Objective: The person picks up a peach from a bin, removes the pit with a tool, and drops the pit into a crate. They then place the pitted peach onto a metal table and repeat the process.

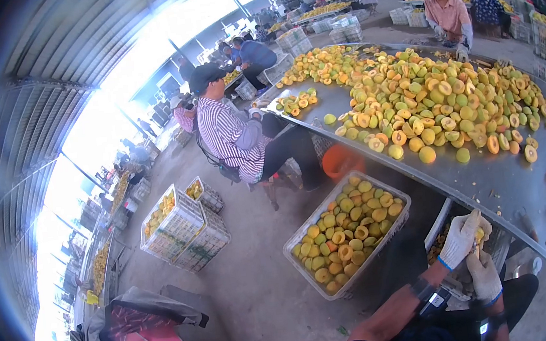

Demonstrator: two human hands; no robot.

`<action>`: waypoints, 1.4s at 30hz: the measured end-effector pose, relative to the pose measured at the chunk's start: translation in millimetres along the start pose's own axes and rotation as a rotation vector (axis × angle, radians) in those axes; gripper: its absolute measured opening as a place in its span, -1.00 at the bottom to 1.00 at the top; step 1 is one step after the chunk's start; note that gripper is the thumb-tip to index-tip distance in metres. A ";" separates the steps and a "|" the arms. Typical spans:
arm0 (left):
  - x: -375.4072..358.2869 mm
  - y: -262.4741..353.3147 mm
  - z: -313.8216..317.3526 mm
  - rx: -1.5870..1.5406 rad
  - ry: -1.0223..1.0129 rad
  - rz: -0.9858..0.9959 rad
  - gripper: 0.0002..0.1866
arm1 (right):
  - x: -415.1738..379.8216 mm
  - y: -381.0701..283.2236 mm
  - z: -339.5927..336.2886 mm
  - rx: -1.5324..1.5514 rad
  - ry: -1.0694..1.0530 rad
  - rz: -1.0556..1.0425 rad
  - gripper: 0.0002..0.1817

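Both my hands wear white knitted gloves and meet at the lower right, just off the near edge of the metal table (517, 180). Closed fingers of my left hand (459, 242) hold a yellow peach piece (480, 236), partly hidden by the glove. Right below it, my right hand (485, 276) is closed with its fingertips at the fruit; what it grips is hidden. Under the hands is a crate (445, 214) with dark bits inside. A large heap of halved and whole peaches (433, 92) covers much of the table.
A white crate (288, 254) full of peaches stands on the floor to my left. Beyond it are an orange bucket (342, 160) and stacked crates (190, 234). A person in a striped shirt (233, 135) sits at the table; another (449, 19) works across it. Clothes (145, 340) hang at lower left.
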State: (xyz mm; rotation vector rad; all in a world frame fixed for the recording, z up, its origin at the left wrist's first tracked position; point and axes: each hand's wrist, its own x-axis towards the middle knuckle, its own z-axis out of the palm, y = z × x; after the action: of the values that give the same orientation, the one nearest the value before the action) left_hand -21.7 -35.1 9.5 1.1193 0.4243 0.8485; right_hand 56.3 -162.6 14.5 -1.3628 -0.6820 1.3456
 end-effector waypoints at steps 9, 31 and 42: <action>3.3 -18.4 8.0 0.030 -0.001 0.042 -0.32 | 3.6 13.7 -12.5 0.045 0.028 0.034 -0.78; -4.8 0.1 5.9 0.029 -0.063 0.014 -0.34 | -4.5 0.3 -18.1 0.084 -0.127 0.107 -0.70; -0.3 3.1 -5.0 0.097 -0.306 -0.125 -0.31 | 5.2 20.4 -42.2 0.229 -0.343 0.174 -0.69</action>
State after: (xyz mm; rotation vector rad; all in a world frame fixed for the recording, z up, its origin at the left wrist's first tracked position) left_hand -26.5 -31.7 10.2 1.2752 0.2786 0.5402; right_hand 91.7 -175.3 -14.0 -1.0363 -0.6207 1.7643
